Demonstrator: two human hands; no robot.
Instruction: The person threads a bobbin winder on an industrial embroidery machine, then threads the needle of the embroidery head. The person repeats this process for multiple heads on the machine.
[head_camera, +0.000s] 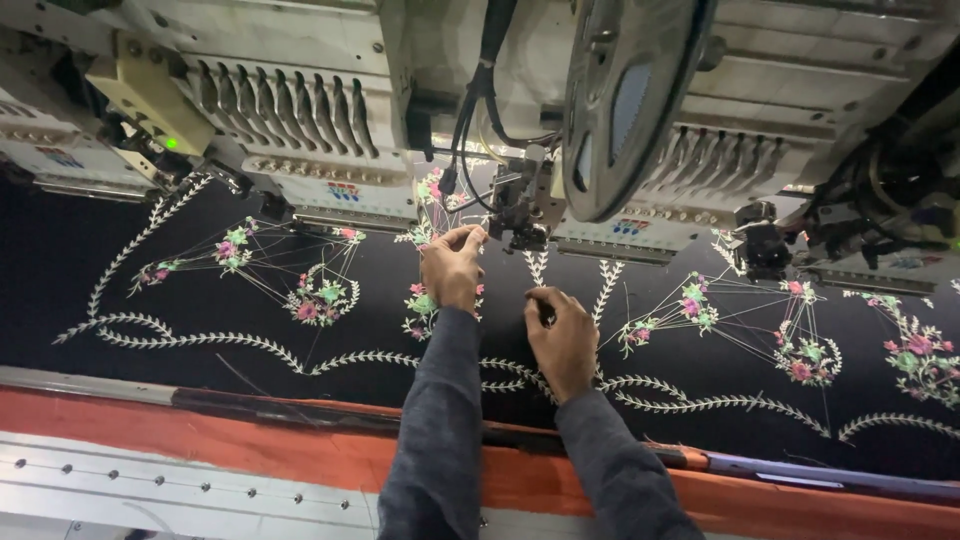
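The thread (500, 232) is thin, light and easy to snap. It sits by the needle part (522, 215) of the far sewing machine, over the black cloth (200, 290). The left hand (452, 268) pinches it gently with its fingertips. The right hand (563, 335) is curled shut nearby; I cannot tell what it holds.

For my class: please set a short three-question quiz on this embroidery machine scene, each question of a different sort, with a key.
1. True or false: the left hand is raised to the needle head of the embroidery machine.
2. Which colour is the fabric under the hands? A) white B) black C) yellow
3. Fill in: the right hand rests on the fabric with its fingers ____.

Key
1. True.
2. B; it carries white vine stitching and pink and green flowers.
3. Curled; whether they pinch a thread cannot be told.
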